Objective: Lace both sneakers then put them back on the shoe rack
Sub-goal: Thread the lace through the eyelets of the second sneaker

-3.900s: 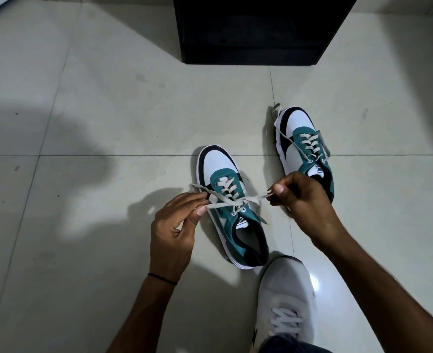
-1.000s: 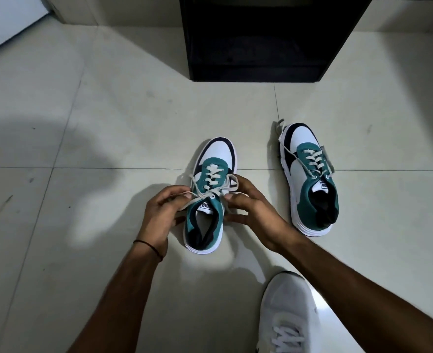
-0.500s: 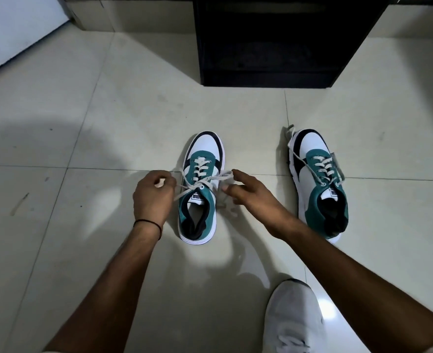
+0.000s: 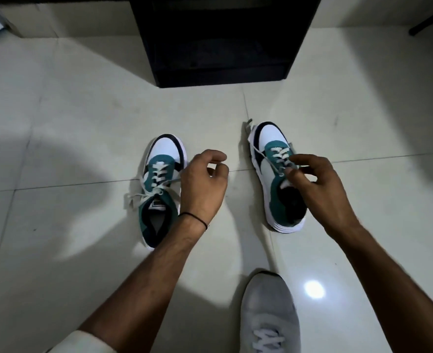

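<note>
Sneakers: left [image 4: 162, 184], right [image 4: 276, 174] — hands: left [image 4: 202, 184] loosely curled, empty; right [image 4: 312, 182] pinching lace [image 4: 274, 164].

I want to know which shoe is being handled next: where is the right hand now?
In the head view the right hand is right of centre, over the tongue and laces of the right-side sneaker, fingertips at its lace.
</note>
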